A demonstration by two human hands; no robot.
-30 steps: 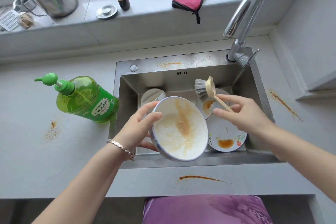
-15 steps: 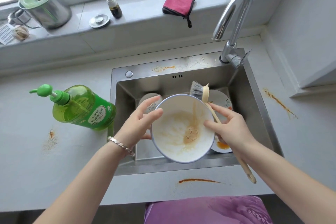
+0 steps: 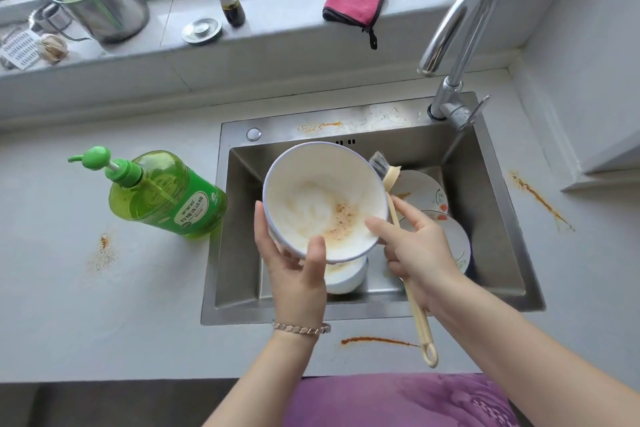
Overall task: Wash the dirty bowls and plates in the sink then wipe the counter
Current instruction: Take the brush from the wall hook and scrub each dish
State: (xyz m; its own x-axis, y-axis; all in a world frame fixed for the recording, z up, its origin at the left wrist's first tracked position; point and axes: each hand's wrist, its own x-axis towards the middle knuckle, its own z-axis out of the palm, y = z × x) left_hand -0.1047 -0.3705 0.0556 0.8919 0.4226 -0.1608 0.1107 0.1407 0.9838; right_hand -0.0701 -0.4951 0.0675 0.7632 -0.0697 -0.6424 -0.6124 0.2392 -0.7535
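Note:
My left hand (image 3: pixel 294 263) grips a white bowl (image 3: pixel 322 198) with a blue rim by its near edge, thumb inside, above the steel sink (image 3: pixel 491 253). The bowl holds brown residue and a soapy film. My right hand (image 3: pixel 415 253) holds a cream dish brush (image 3: pixel 391 180) by its long handle, with fingers touching the bowl's right rim; the bristles stick up behind the bowl. Below the bowl lies another white bowl (image 3: pixel 346 276). Two flowered plates (image 3: pixel 426 194) with sauce lie at the sink's right, partly hidden by my right hand.
A green dish-soap pump bottle (image 3: pixel 166 198) stands left of the sink. Brown sauce stains mark the counter (image 3: pixel 104 250) at left, front and right. The faucet (image 3: pixel 457 38) arches over the sink's back right. A red cloth (image 3: pixel 353 0), small bottle, drain plug and metal pot sit on the windowsill.
The bowl has risen and tipped to face upward more, shifting back and left. My left hand moved from its side to its near rim. The brush stays behind the bowl's right edge.

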